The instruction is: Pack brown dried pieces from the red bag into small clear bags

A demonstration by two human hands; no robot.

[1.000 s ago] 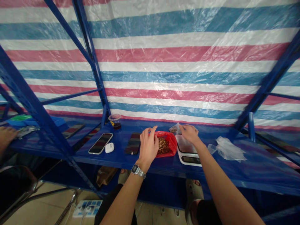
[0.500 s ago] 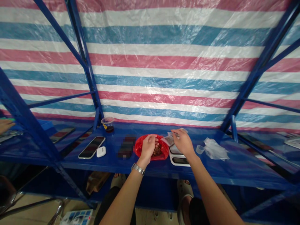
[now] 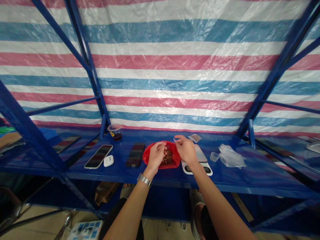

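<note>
A red plastic bag [image 3: 148, 154] lies with its mouth spread, and small brown pieces [image 3: 170, 156] fill its inside. My left hand [image 3: 156, 156] is over the bag's left part, fingers curled and bunched; what they hold, if anything, is hidden. At the bag's right edge my right hand [image 3: 187, 150] is closed in a pinch, with a bit of clear plastic, seemingly a small bag, at its fingertips. Under my right wrist stands a white kitchen scale [image 3: 208, 169], its plate partly covered by the hand. Behind it lies a small clear packet [image 3: 195, 137] with brown contents.
Right of the scale are a small clear cup [image 3: 214, 156] and a heap of clear plastic bags [image 3: 231, 156]. To the left lie a dark blurred object [image 3: 135, 155], a white earphone case [image 3: 108, 161], a phone [image 3: 99, 156] and a tub of dark liquid [image 3: 115, 132]. Blue posts [image 3: 92, 73] frame the bench.
My right hand has moved left and slightly down from above the scale to the red bag's edge. More of the scale's plate and display shows. My left hand stays over the bag.
</note>
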